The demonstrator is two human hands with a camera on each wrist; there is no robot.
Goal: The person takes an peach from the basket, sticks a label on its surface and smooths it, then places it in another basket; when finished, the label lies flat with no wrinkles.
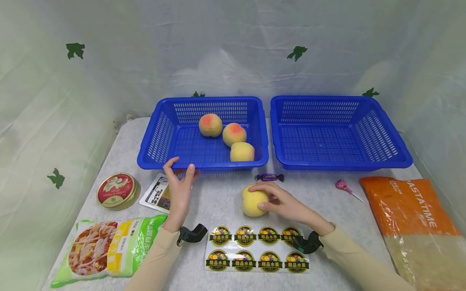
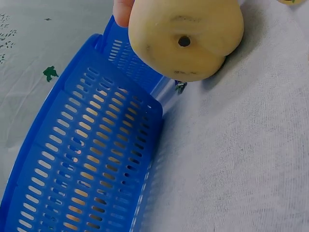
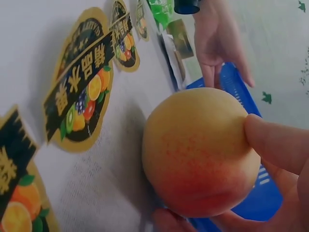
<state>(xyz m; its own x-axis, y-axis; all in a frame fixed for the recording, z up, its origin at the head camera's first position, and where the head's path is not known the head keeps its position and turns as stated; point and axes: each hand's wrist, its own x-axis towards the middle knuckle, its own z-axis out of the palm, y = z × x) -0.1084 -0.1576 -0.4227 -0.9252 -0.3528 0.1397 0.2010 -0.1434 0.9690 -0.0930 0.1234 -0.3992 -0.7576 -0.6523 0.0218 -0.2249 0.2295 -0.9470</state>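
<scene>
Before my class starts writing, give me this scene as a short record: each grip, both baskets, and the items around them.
Right grip: holds a single peach
Left grip: at the front rim of the left basket
Left basket: three peaches
Right basket: nothing visible inside
Front centre: sticker sheet, purple-wrapped candy
Left side: round tin, flat packet, green bag
Right side: lollipop, orange-topped bag
</scene>
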